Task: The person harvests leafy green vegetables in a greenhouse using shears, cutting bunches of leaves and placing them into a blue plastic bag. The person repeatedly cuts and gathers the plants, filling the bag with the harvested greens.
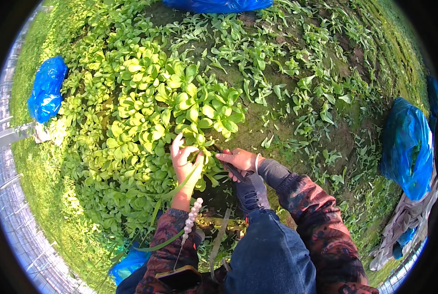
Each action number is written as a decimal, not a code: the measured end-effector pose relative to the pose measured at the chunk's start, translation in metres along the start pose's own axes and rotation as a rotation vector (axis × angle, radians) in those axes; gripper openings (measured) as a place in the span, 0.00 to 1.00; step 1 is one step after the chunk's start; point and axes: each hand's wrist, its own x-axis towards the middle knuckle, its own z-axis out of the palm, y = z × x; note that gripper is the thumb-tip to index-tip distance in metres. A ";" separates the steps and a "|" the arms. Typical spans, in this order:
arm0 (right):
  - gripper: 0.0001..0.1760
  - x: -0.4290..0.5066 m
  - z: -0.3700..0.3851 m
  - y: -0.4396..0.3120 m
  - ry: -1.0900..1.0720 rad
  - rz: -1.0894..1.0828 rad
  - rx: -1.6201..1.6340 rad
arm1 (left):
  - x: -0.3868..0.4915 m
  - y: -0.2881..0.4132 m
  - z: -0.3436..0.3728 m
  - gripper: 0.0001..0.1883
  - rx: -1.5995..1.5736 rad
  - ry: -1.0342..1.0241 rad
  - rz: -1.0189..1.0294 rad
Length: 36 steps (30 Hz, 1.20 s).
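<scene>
Low leafy green plants [141, 110] grow thickly in front of me and to the left. My left hand [186, 163] is among them, thumb and fingers around the stem or lower leaves of one plant [200, 141]. Just right of it, my right hand [241, 161] grips a dark handle [234, 171], perhaps a knife's; its working end is hidden by leaves and fingers. A long green grass blade [171, 193] crosses my left wrist. A phone [179, 277] with a beaded strap [192, 218] hangs near my lap.
Blue plastic bags lie at the left [48, 89], right [408, 147], top [219, 4] and lower left [130, 262]. Loose leafy plants [255, 55] are scattered over bare soil on the right. My shoe [252, 193] and jeans-clad knee [274, 250] are just below my right hand. Crumpled cloth [406, 224] lies lower right.
</scene>
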 end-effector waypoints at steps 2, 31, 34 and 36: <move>0.36 0.009 0.002 -0.001 0.037 -0.025 0.046 | 0.008 0.004 0.010 0.11 -0.008 0.027 0.025; 0.35 -0.014 -0.033 0.049 -0.108 -0.054 0.482 | 0.069 0.068 -0.021 0.08 0.112 -0.752 0.083; 0.35 0.007 -0.037 0.039 -0.151 -0.074 0.521 | 0.081 0.069 0.010 0.07 0.287 -0.754 0.147; 0.32 0.011 -0.035 0.027 -0.068 -0.134 0.491 | 0.086 0.061 0.021 0.07 0.330 -0.694 0.203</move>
